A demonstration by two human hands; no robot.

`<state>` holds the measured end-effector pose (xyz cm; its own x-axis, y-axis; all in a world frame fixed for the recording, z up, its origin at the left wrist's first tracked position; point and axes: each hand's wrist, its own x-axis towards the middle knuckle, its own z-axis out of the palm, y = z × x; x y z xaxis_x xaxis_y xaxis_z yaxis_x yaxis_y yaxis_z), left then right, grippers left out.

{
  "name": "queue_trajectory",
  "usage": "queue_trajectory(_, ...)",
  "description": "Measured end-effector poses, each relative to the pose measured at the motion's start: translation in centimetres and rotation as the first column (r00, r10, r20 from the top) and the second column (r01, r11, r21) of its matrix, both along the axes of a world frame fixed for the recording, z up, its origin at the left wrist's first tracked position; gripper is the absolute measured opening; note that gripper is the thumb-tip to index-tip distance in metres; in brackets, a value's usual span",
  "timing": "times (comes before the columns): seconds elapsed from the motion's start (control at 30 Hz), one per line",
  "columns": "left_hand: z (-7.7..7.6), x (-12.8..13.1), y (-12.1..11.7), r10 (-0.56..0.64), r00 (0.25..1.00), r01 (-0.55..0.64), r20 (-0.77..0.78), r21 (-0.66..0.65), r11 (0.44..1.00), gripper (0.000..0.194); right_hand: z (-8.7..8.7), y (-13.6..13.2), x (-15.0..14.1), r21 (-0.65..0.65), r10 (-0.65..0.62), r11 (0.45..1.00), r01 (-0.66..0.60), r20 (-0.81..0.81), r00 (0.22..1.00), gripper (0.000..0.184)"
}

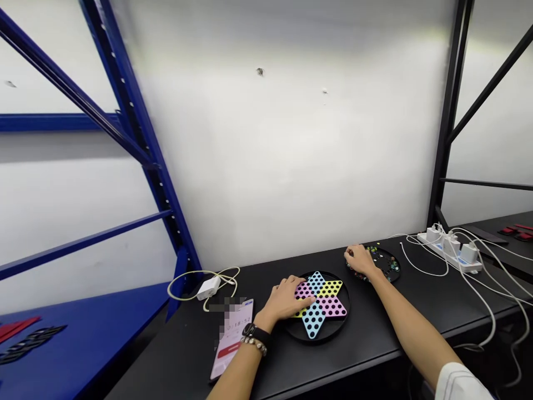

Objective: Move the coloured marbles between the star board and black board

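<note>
White wall: backs everything at 12 o'clock [291,139].
Blue rack frame [139,103]: rises toward 10 o'clock.
Black table [179,350]: runs below the wall; the clock here centres on the star board, 12 toward the wall.
Power strip [471,267]: far off at 2 o'clock, plugs and white cables on it.
Round black base [331,328]: lies around and under the star board.
Star board [313,319]: blue points at 12 and 6, yellow at 2, pink at 4, holes throughout.
Marble tray [382,260]: near, at 2 o'clock.
Phone [239,328]: at 8 o'clock, digits on screen.
Left hand [283,300]: spread loosely over the board's 8-to-10 side, thumb reaching its middle.
Right hand [358,259]: fingers bent at the tray's 10 o'clock edge; cannot tell whether they pinch anything.
Charger [209,288]: at 9 o'clock, cable looped.
Marbles [393,266]: scattered inside the tray.
</note>
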<state>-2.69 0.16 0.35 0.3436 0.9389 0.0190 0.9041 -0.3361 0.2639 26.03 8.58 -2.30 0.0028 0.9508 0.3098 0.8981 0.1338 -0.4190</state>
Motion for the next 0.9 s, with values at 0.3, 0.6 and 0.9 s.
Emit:
queue_trajectory(0.3, -0.9, 0.2, 0.8, 0.246, 0.968, -0.231, -0.056, 0.196, 0.953, 0.056, 1.5, -4.3, -6.1, 0.055, 0.417, 0.908, -0.416, -0.007, 0.909, 0.023)
queue_trajectory(0.6, -2.0, 2.1, 0.0, 0.042, 0.999, -0.036, -0.011, 0.301, 0.953, 0.041, 0.0, -6.1, -7.7, -0.169, 0.586, 0.801, -0.575, 0.022, 0.81, 0.057)
queue_trajectory(0.9, -1.6, 2.2, -0.2, -0.01, 0.997, -0.014, 0.072, 0.313, 0.95, 0.033, -0.3, -5.6, -7.4, -0.196, 0.578, 0.798, -0.57, -0.017, 0.816, 0.063)
